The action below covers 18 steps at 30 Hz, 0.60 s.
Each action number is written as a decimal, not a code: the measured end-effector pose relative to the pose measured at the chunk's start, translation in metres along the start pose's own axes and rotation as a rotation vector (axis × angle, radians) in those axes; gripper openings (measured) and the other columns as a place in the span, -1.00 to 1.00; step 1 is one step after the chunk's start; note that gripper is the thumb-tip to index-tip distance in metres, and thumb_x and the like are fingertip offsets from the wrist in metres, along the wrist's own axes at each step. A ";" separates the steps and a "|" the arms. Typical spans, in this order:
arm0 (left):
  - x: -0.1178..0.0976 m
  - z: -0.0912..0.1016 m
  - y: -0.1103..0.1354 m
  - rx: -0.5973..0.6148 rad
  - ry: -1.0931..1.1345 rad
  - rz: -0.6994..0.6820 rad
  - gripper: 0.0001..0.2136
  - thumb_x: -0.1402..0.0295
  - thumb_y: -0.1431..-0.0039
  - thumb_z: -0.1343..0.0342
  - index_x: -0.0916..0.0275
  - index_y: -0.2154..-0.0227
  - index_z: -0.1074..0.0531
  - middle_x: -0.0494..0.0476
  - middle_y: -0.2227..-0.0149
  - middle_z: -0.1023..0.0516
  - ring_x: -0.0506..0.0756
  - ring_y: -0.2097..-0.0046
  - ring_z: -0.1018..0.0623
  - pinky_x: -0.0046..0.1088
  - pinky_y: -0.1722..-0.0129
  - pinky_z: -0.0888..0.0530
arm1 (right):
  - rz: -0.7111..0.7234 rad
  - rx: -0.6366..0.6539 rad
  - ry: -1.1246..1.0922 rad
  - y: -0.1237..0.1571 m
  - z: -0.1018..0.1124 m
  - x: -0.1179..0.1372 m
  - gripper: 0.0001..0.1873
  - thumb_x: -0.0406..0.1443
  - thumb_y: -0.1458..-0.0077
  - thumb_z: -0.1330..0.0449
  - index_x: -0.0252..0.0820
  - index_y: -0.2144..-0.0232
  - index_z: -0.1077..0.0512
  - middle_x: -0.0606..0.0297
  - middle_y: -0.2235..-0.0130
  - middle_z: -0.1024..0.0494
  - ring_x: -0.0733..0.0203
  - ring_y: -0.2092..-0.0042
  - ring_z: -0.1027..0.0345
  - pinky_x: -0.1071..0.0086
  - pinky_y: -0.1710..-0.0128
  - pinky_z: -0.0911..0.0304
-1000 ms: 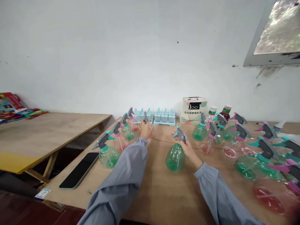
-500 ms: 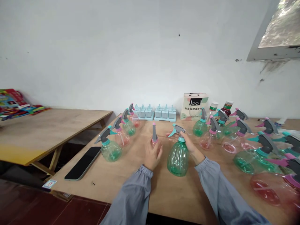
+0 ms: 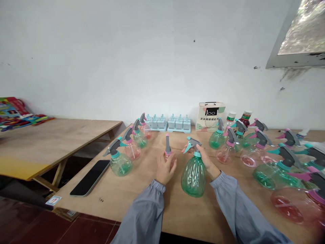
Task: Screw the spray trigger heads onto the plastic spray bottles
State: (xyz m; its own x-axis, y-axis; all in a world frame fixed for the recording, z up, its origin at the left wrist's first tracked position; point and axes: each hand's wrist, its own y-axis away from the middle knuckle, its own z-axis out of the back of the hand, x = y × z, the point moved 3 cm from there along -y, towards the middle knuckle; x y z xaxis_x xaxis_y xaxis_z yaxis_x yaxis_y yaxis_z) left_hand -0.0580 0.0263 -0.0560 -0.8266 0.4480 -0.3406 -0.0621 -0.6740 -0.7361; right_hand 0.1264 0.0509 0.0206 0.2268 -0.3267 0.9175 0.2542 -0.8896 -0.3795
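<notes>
My right hand [image 3: 206, 156] is closed round the neck of a green see-through spray bottle [image 3: 193, 176], under its grey spray head. The bottle's teal trigger points left, with my fingers behind it. To the left, my left hand [image 3: 165, 166] is wrapped round a pink spray bottle [image 3: 167, 153]. Only the pink bottle's grey and pink head and a bit of its body show; my hand hides the rest. Whether the green bottle's base touches the wooden table [image 3: 142, 189], I cannot tell.
Several pink and green spray bottles line both sides; a green one [image 3: 121, 164] stands left beside a black phone [image 3: 90, 178]. Behind are light-blue ice-pop moulds [image 3: 179, 125], a paper bag [image 3: 209, 117] and a dark red bottle [image 3: 245, 118]. Another table [image 3: 76, 135] stands left.
The green spray bottle has moved slightly down and towards me in my right hand, whose fingers have shifted closer to the trigger. My left hand stays on the pink one.
</notes>
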 end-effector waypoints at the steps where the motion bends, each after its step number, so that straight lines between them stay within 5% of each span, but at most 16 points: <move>1: 0.000 0.000 0.000 0.004 0.003 0.001 -0.64 0.24 -0.31 -0.01 0.13 -0.11 -0.46 0.34 -0.09 -0.38 0.29 -0.14 -0.43 -0.09 -0.08 -0.44 | 0.024 -0.071 -0.026 0.000 0.002 0.001 -0.40 0.26 -0.03 -0.01 -0.09 0.36 -0.46 0.15 0.34 -0.63 -0.03 0.13 -0.53 0.15 0.10 -0.39; 4: 0.000 -0.001 -0.001 0.011 0.008 0.000 -0.64 0.25 -0.31 -0.02 0.12 -0.12 -0.44 0.34 -0.10 -0.37 0.28 -0.16 -0.41 -0.10 -0.10 -0.43 | 0.059 -0.184 -0.042 0.000 0.006 0.003 -0.41 0.26 -0.03 0.03 -0.06 0.37 -0.44 0.16 0.35 -0.62 -0.04 0.13 -0.52 0.15 0.12 -0.40; 18: 0.000 0.002 -0.003 0.045 -0.022 -0.008 -0.64 0.24 -0.30 -0.01 0.11 -0.12 -0.45 0.34 -0.08 -0.39 0.28 -0.11 -0.44 -0.10 -0.05 -0.45 | 0.051 -0.088 0.042 0.000 -0.003 0.001 -0.42 0.22 -0.06 -0.02 -0.08 0.29 -0.52 0.18 0.37 -0.63 -0.03 0.13 -0.53 0.13 0.07 -0.39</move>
State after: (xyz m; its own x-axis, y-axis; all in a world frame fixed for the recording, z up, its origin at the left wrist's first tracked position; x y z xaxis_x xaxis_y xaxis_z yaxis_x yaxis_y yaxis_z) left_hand -0.0590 0.0269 -0.0527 -0.8378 0.4412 -0.3216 -0.0935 -0.6963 -0.7116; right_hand 0.1233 0.0499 0.0222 0.1970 -0.3840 0.9021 0.1592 -0.8953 -0.4160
